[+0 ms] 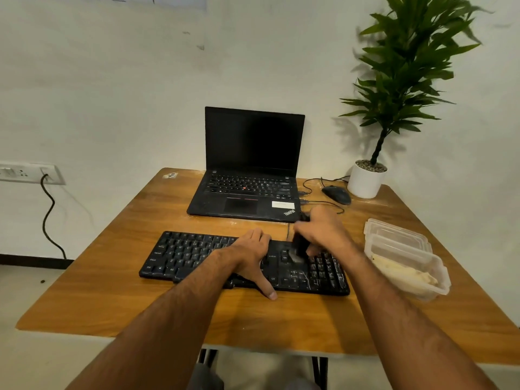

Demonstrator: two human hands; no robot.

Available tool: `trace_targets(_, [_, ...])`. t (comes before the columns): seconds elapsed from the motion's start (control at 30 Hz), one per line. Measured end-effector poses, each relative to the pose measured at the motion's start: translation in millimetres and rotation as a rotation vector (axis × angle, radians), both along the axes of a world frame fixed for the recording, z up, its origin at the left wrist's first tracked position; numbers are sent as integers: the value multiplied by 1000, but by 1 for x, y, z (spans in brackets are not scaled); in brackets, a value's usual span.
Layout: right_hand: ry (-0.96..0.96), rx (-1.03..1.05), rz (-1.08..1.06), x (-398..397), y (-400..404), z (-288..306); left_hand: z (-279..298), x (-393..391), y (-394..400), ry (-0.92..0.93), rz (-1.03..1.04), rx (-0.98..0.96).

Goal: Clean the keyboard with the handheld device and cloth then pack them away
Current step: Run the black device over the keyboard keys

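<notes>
Keyboard (197,256) lies under the flat left hand (251,253); right hand (320,230) grips the handheld device (299,247).

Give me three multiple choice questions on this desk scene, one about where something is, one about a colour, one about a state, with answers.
1. Where is the clear container?
A. right of the keyboard
B. on the laptop
C. under the table

2. What colour is the plant pot?
A. red
B. white
C. black

3. What state is the laptop in?
A. lid closed
B. open, screen lit
C. open, screen dark

Answers:
1. A, it sits on the table's right side beside the keyboard.
2. B, the pot near the mouse is white.
3. C, the lid is up and the screen is black.
</notes>
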State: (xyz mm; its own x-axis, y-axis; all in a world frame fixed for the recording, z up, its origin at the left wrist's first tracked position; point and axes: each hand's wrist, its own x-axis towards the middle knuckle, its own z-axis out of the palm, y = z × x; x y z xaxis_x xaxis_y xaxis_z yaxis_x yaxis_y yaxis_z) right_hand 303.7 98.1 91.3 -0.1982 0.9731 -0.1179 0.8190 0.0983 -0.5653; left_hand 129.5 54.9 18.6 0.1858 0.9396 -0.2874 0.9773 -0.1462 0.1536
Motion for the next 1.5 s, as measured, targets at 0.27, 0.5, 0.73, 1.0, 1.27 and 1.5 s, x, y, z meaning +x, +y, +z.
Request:
trace_targets(0.27, [-153, 22, 75, -13, -12, -12, 0, 0, 1, -9, 16, -7])
trace_targets(0.5, [43, 118, 95, -13, -3, -17, 0, 0, 0, -2, 6, 3])
trace_targets(0.73, [-69, -67, 89, 3, -2, 2, 0, 0, 1, -11, 4, 8])
trace_targets(1.0, [-271, 161, 352, -12, -22, -3, 0, -2, 0, -4, 7, 17])
trace_targets(1.27, [-255, 129, 331, 6, -18, 6, -2, -1, 2, -13, 8, 9])
trace_targets(1.5, [-214, -43, 355, 21, -19, 6, -2, 0, 1, -19, 11, 18])
